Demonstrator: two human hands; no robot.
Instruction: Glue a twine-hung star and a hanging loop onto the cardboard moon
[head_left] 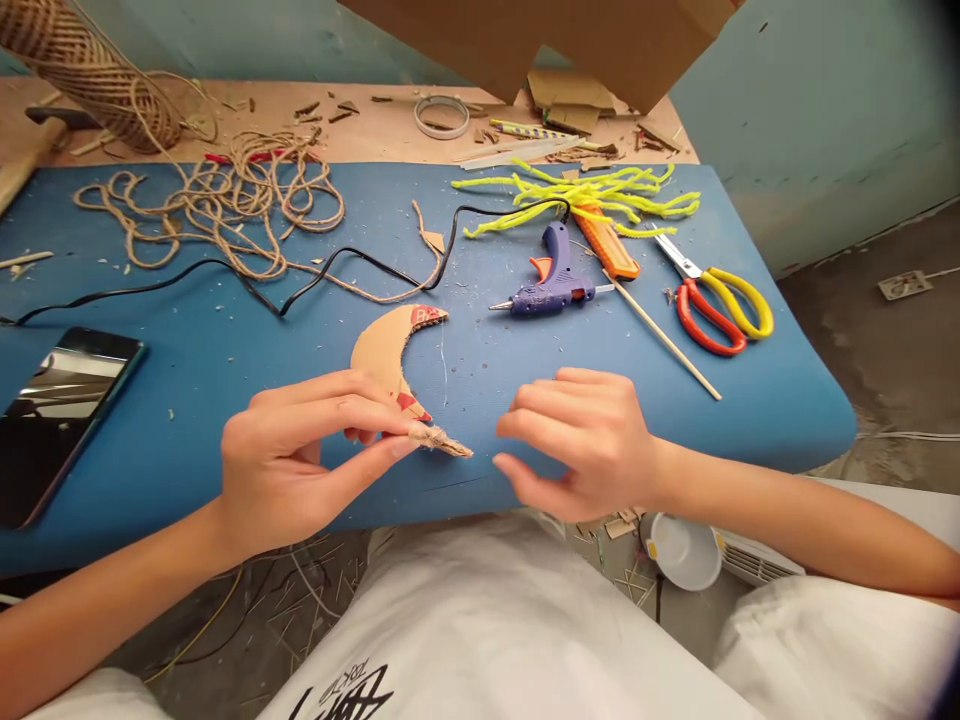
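My left hand (300,450) pinches the lower tip of a crescent-shaped cardboard piece (386,350) that lies on the blue table (187,350). That tip is wrapped in a bit of brown twine (442,438). My right hand (585,440) hovers just right of the tip, its fingers curled loosely and holding nothing that I can see. A purple glue gun (551,280) lies beyond the hands with its black cord (330,270) running left.
A loose heap of jute twine (217,200) and its spool (90,70) lie at the back left. Yellow-green yarn (592,195), an orange cutter (607,242), red-yellow scissors (716,300) and a thin wooden stick (664,338) sit at right. A phone (52,420) rests at left.
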